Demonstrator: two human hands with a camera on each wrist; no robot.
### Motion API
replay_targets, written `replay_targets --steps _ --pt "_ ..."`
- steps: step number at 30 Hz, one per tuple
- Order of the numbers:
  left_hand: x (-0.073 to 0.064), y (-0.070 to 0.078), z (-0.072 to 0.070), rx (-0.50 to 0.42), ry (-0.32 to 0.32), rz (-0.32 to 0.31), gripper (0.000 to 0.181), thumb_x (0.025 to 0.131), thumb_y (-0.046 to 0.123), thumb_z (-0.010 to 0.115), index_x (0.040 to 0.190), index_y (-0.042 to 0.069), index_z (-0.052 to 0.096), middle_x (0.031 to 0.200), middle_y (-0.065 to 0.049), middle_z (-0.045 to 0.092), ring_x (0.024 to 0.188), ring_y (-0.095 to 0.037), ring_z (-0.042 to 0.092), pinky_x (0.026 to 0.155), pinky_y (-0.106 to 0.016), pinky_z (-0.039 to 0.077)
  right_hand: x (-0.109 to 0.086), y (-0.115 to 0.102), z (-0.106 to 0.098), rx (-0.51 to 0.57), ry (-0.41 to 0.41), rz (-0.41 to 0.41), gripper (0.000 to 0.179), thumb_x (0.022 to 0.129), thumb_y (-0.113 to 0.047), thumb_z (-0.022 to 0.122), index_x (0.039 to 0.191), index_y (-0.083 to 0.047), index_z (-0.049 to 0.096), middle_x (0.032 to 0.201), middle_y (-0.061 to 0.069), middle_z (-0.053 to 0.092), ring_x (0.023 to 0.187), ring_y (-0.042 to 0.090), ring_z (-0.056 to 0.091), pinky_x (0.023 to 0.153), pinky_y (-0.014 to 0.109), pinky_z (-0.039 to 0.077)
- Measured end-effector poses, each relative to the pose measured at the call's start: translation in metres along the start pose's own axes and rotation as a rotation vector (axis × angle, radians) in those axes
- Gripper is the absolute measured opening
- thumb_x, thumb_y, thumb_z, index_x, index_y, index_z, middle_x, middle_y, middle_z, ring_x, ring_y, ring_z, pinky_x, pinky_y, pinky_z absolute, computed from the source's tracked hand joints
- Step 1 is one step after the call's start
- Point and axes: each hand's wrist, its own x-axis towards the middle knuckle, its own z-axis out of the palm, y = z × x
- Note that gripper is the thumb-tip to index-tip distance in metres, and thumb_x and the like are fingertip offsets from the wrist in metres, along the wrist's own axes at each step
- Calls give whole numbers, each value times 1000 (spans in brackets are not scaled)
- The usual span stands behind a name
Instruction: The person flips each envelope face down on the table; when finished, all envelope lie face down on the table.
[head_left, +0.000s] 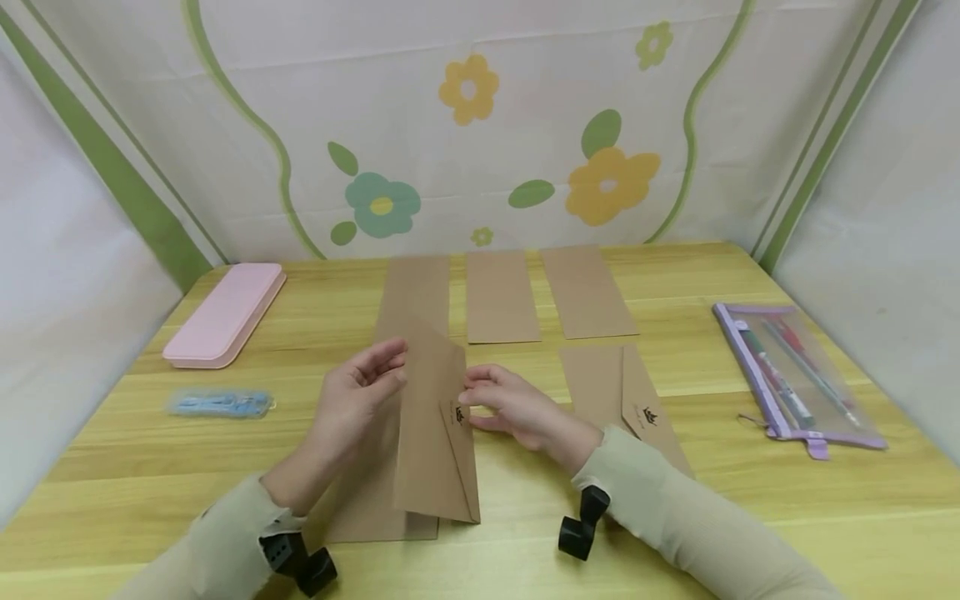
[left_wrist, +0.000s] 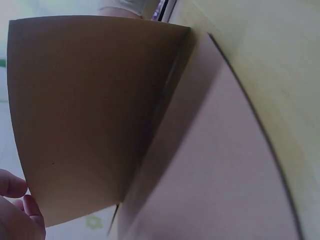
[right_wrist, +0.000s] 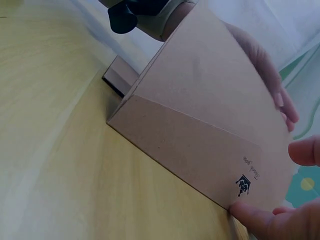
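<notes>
A brown kraft envelope (head_left: 431,442), its flap printed with a small black crown and "Thank you", stands tilted up on its long edge in the head view. At its upper left edge, my left hand (head_left: 356,392) pinches the paper between thumb and fingers. My right hand (head_left: 513,407) holds the opposite edge by the flap, its fingertips beside the crown in the right wrist view. Beneath lies flat brown paper (head_left: 375,508), partly hidden by the envelope and left hand. The left wrist view shows the envelope's plain side (left_wrist: 90,115) leaning over that paper.
Another crown-printed envelope (head_left: 592,379) lies right, partly under the right sleeve. Further brown pieces (head_left: 502,296) lie along the back. A pink case (head_left: 225,317) and a blue item in clear wrapping (head_left: 221,404) are left; a purple-edged pencil pouch (head_left: 802,375) is right.
</notes>
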Motion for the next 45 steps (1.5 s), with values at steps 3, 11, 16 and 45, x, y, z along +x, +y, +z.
replay_targets --steps 3,11,16,45 --pt "0 4 4 17 -21 48 42 86 -4 58 127 -4 52 123 -19 56 100 -3 55 84 -14 47 2 1 2 12 3 -2 60 88 -10 54 139 5 27 144 24 27 130 35 35 101 45 40" --pt "6 15 24 66 -77 109 43 87 0 58 129 -1 51 125 -18 56 114 -21 52 87 -16 45 -1 2 3 108 27 -9 56 89 -9 50 138 5 26 141 23 31 131 34 32 101 50 38" --pt "7 19 35 118 -95 147 42 87 3 60 128 4 53 128 -12 56 117 -20 51 92 -31 46 -2 3 2 122 25 -20 59 90 -11 49 141 5 23 143 25 30 133 37 30 101 51 37" --pt "12 17 36 76 -91 151 43 86 -1 56 128 2 52 132 -12 51 119 -24 48 91 -28 46 -52 -28 40 -684 192 -443 29 84 -7 54 110 -3 67 77 6 70 51 3 48 46 17 40"
